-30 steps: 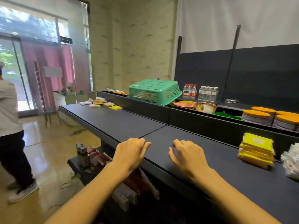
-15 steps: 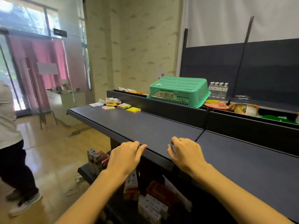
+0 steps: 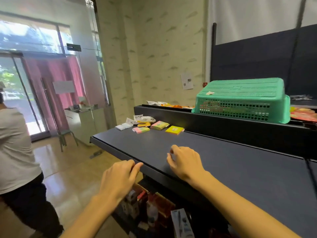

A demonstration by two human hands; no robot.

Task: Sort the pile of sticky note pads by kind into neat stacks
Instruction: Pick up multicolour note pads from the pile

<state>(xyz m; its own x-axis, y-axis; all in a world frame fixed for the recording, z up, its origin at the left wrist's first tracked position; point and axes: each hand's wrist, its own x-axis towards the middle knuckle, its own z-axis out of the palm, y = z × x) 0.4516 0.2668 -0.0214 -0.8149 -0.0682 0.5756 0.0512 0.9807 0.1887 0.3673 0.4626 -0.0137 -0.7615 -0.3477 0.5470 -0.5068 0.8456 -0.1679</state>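
Observation:
A loose pile of sticky note pads lies at the far left end of the dark shelf (image 3: 223,169): a yellow pad (image 3: 174,129), a pink-and-green pad (image 3: 159,125), a flatter pink-green pad (image 3: 141,129), an orange pad (image 3: 143,124) and white packets (image 3: 124,126). My left hand (image 3: 120,177) hovers at the shelf's front edge, fingers loosely curled, holding nothing. My right hand (image 3: 184,161) rests over the shelf top with fingers curled and nothing visible in it. Both hands are well short of the pads.
An upturned green plastic basket (image 3: 243,99) sits on the raised back ledge with snack packets beside it. Boxed goods fill the lower shelf (image 3: 154,208). A person in a white shirt (image 3: 15,152) stands on the tiled floor at left, near glass doors.
The view has swung left and moved along the shelf toward the pad pile; the yellow stack at right has left view. Both hands stay empty near the front edge.

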